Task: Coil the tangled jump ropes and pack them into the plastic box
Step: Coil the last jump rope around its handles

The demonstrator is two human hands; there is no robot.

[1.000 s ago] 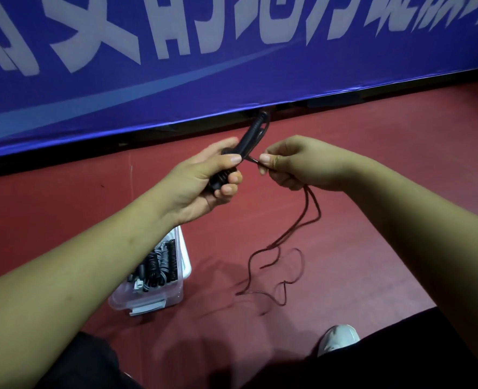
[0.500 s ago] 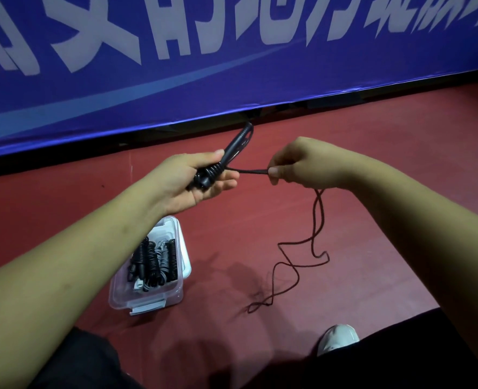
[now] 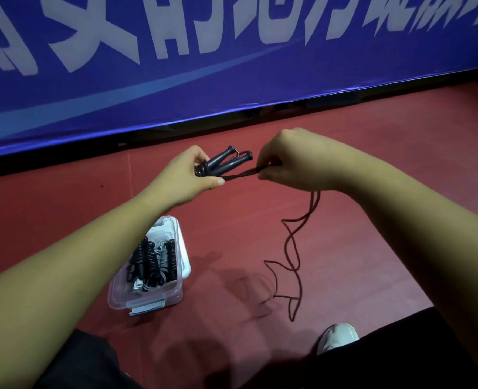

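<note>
My left hand [image 3: 188, 175] grips two black jump-rope handles [image 3: 226, 161] side by side, with a few turns of cord wound at their base. The handles point up and right. My right hand [image 3: 285, 161] pinches the dark cord [image 3: 242, 174] a short way from the handles, pulled taut between both hands. The rest of the cord [image 3: 291, 248] hangs from my right hand and trails in loose bends onto the red floor. A clear plastic box [image 3: 173, 293] stands on the floor under my left forearm, holding several coiled black ropes [image 3: 153, 262].
A blue banner with white characters [image 3: 232, 66] runs along the far side, a dark gap beneath it. A white lid [image 3: 186, 259] lies under the box's right side. My white shoe [image 3: 338, 336] and dark trousers sit at the bottom edge.
The handles have tipped from upright toward the right, and both now show side by side. My right hand moved up and over them with the cord. The trailing cord shifted right.
</note>
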